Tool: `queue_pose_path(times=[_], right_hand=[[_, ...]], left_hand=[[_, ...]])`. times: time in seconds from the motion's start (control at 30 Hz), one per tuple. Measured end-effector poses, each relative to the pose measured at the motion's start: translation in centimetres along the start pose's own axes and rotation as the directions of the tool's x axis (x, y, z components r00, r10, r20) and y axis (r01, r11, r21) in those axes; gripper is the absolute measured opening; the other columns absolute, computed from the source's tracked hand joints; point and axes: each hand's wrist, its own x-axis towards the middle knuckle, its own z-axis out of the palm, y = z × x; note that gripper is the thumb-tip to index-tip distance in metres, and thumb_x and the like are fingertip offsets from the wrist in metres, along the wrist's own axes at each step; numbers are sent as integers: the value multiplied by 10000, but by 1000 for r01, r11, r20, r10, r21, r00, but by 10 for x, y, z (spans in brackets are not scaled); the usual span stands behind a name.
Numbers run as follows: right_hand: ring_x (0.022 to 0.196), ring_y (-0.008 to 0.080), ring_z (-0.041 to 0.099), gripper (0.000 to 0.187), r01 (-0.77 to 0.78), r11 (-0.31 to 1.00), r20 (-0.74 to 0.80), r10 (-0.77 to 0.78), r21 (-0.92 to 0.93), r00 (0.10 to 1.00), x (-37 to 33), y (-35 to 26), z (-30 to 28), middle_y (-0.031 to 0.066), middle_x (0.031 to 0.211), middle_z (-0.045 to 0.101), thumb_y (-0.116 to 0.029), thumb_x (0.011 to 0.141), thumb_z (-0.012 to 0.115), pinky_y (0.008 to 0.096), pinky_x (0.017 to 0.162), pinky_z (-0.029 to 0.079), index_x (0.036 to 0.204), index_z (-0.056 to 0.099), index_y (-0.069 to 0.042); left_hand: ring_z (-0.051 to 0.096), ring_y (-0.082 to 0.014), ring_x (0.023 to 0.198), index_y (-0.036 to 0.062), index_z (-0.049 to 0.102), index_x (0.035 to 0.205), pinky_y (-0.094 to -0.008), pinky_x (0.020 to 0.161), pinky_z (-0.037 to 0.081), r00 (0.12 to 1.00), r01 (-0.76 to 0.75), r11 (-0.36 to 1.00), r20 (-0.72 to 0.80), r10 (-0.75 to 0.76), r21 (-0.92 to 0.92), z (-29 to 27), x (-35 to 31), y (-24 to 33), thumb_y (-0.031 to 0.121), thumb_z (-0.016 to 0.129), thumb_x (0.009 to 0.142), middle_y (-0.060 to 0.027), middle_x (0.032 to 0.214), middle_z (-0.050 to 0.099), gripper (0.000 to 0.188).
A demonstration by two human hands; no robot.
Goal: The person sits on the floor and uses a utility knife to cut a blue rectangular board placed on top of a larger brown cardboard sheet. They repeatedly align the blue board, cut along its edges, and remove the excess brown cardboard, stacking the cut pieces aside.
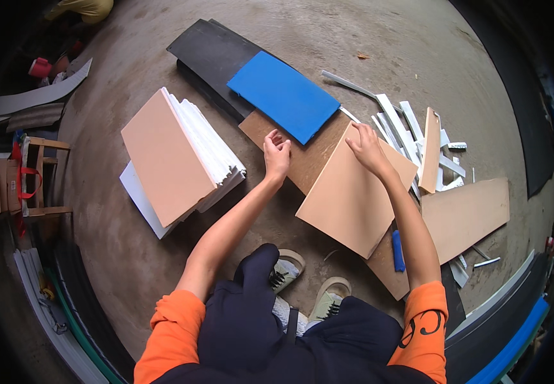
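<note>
Right hand point(369, 151) at the tan sheet point(350, 201), far corner, perhaps to steady it, grip unclear! Left hand point(277, 155) hovers left of it, half-open, empty.

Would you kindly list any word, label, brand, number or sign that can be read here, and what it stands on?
Orange right sleeve: large black curved lettering, partly folded away; left unquoted.
Brown box-like item at far left: small mark, too small to read.
None visible on the blue sheet or the tan board.
</note>
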Motion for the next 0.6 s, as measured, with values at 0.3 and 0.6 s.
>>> queue_pose_path(times=[0.3,0.6], right_hand=[[1118,316,380,577,-107,994,-17,107,-1,994,72,-25,46,186,1196,412,-257,801,581,379,974,305,1279,366,-13],[907,150,506,467,-221,840,84,208,495,975,-58,-54,-19,113,1076,423,-157,847,569,285,786,455,1267,399,-45]], left_hand=[[439,-228,1077,-1,258,1306,-347,927,369,985,149,988,-97,-145,41,3,9,22,280,575,823,-173,1179,392,643],[444,-139,1087,-9,284,1310,-268,934,346,961,32,922,267,78,-385,-17,-20,30,226,388,943,-115,1204,461,448]])
